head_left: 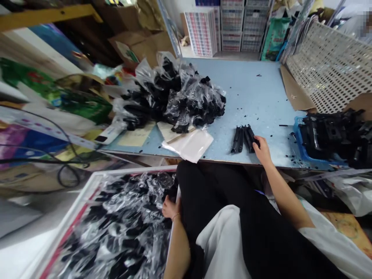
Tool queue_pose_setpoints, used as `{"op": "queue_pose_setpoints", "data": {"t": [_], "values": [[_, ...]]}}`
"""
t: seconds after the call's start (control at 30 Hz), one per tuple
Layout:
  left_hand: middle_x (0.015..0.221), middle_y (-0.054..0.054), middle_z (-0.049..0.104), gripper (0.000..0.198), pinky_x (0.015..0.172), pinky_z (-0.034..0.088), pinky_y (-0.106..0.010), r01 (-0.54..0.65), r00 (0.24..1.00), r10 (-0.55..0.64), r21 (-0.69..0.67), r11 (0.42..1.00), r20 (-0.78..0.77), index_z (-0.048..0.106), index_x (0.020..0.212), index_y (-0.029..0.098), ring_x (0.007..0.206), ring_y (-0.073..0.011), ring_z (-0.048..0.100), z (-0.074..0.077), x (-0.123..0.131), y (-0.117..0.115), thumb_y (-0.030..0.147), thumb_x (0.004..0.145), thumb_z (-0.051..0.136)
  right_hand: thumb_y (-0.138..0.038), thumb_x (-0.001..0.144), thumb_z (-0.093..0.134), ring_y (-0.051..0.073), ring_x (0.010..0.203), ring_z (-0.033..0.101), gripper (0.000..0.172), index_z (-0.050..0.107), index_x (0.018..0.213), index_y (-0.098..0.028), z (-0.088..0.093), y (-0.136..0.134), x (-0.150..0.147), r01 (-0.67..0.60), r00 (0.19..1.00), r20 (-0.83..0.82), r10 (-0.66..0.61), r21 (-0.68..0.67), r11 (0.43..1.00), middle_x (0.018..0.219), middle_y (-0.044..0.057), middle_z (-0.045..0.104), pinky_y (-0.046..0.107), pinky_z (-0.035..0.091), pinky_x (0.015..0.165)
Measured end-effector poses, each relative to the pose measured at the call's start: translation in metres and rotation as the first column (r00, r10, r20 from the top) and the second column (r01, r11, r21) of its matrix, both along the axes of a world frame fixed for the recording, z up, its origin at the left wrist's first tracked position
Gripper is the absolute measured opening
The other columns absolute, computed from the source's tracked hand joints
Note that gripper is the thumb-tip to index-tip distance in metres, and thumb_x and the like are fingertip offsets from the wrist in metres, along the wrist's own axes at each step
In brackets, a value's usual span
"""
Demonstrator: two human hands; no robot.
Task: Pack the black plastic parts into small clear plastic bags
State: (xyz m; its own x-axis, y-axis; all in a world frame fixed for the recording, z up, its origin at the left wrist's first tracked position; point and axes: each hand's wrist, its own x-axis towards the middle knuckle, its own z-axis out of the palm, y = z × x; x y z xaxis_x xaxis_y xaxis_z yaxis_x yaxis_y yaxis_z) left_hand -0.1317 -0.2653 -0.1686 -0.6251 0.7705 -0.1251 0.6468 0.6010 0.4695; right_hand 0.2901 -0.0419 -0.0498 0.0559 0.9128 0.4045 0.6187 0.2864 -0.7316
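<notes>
On the blue tabletop [250,97], several slim black plastic parts [238,139] lie side by side near the front edge. My right hand [262,149] closes its thumb and fingers on the end of the rightmost black plastic part [249,135]. Down to the left, my left hand [171,207] is inside the right edge of a white crate [95,176] full of black parts in clear bags [124,221]. Its fingers are curled beside a dark bagged piece, and what they hold is hidden. A stack of clear plastic bags [192,145] lies at the table edge.
A heap of bagged black parts [177,95] covers the table's left side. At the right stands a blue basket [303,149] of loose black parts, below a white perforated panel [331,66]. Small black scraps dot the tabletop. Cables [65,166] hang at the left.
</notes>
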Motion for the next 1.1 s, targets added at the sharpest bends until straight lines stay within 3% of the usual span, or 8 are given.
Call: {"op": "queue_pose_setpoints", "data": {"t": [0.07, 0.13, 0.23, 0.3, 0.4, 0.6, 0.9, 1.1], "values": [[0.13, -0.023, 0.055, 0.051, 0.097, 0.043, -0.071, -0.192, 0.979, 0.199, 0.137, 0.972, -0.04, 0.044, 0.141, 0.013, 0.131, -0.0475, 0.048, 0.017, 0.006, 0.014, 0.026, 0.092, 0.041, -0.031, 0.091, 0.051, 0.027, 0.121, 0.059, 0.035, 0.063, 0.122, -0.019, -0.002, 0.001, 0.001, 0.017, 1.0, -0.007, -0.017, 0.01, 1.0, 0.124, 0.015, 0.064, 0.051, 0.045, 0.112], [0.135, -0.021, 0.053, 0.051, 0.106, 0.045, -0.059, -0.231, 0.966, 0.257, 0.316, 0.92, -0.043, 0.045, 0.143, 0.013, 0.135, -0.0385, 0.047, 0.044, 0.027, 0.035, 0.029, 0.095, 0.042, -0.032, 0.091, 0.051, 0.027, 0.121, 0.059, 0.035, 0.062, 0.122, -0.019, -0.003, 0.002, 0.001, 0.009, 1.0, 0.003, -0.009, 0.015, 1.0, 0.124, 0.015, 0.064, 0.051, 0.044, 0.112], [0.125, -0.015, 0.062, 0.039, 0.109, 0.047, -0.044, 0.101, 0.995, -0.073, 0.614, 0.783, -0.069, 0.062, 0.129, 0.015, 0.123, -0.0273, 0.058, 0.098, 0.08, 0.081, 0.032, 0.098, 0.047, -0.032, 0.094, 0.049, 0.026, 0.122, 0.059, 0.036, 0.062, 0.124, -0.018, -0.003, 0.003, 0.0, -0.001, 1.0, 0.022, 0.001, 0.024, 1.0, 0.126, 0.016, 0.064, 0.05, 0.044, 0.113], [0.117, -0.012, 0.067, 0.031, 0.108, 0.049, -0.041, 0.365, 0.923, -0.351, 0.654, 0.662, -0.159, 0.07, 0.119, 0.018, 0.115, -0.0239, 0.062, 0.131, 0.114, 0.117, 0.03, 0.099, 0.048, -0.03, 0.095, 0.045, 0.025, 0.124, 0.058, 0.037, 0.062, 0.126, -0.017, -0.002, 0.002, 0.002, 0.007, 1.0, 0.028, -0.008, 0.018, 1.0, 0.128, 0.017, 0.063, 0.05, 0.043, 0.114], [0.119, -0.013, 0.067, 0.032, 0.108, 0.049, -0.041, 0.485, 0.868, -0.438, 0.584, 0.651, -0.233, 0.072, 0.117, 0.017, 0.115, -0.0249, 0.063, 0.158, 0.134, 0.16, 0.026, 0.1, 0.046, -0.03, 0.097, 0.043, 0.025, 0.125, 0.058, 0.04, 0.062, 0.129, -0.018, 0.001, 0.0, 0.011, 0.003, 0.999, 0.038, -0.002, -0.025, 1.0, 0.131, 0.017, 0.063, 0.05, 0.043, 0.114], [0.133, -0.022, 0.061, 0.028, 0.113, 0.04, -0.054, 0.421, 0.905, -0.373, 0.304, 0.855, -0.206, 0.071, 0.113, 0.011, 0.128, -0.0371, 0.053, 0.148, 0.083, 0.188, 0.022, 0.092, 0.056, -0.042, 0.096, 0.05, 0.029, 0.125, 0.058, 0.043, 0.063, 0.13, -0.019, 0.005, 0.001, 0.031, -0.068, 0.996, 0.053, 0.075, -0.134, 0.989, 0.131, 0.016, 0.065, 0.053, 0.044, 0.112], [0.085, -0.006, 0.068, 0.016, 0.079, 0.052, -0.033, 0.365, 0.916, -0.396, 0.276, 0.889, 0.065, 0.065, 0.071, 0.019, 0.081, -0.0209, 0.065, 0.147, 0.026, 0.225, 0.028, 0.084, 0.064, -0.049, 0.096, 0.053, 0.032, 0.126, 0.054, 0.041, 0.067, 0.119, -0.018, 0.021, 0.015, 0.017, 0.026, 0.981, 0.193, -0.028, 0.013, 1.0, 0.129, 0.018, 0.061, 0.057, 0.043, 0.109], [0.083, -0.005, 0.07, 0.018, 0.075, 0.052, -0.031, 0.385, 0.879, -0.443, 0.286, 0.878, 0.177, 0.069, 0.077, 0.018, 0.079, -0.0201, 0.065, 0.154, 0.013, 0.225, 0.036, 0.083, 0.067, -0.039, 0.099, 0.055, 0.029, 0.126, 0.054, 0.03, 0.066, 0.12, -0.021, 0.054, 0.01, -0.011, 0.007, 0.985, 0.168, -0.031, 0.144, 0.99, 0.126, 0.014, 0.064, 0.056, 0.043, 0.11]]}}
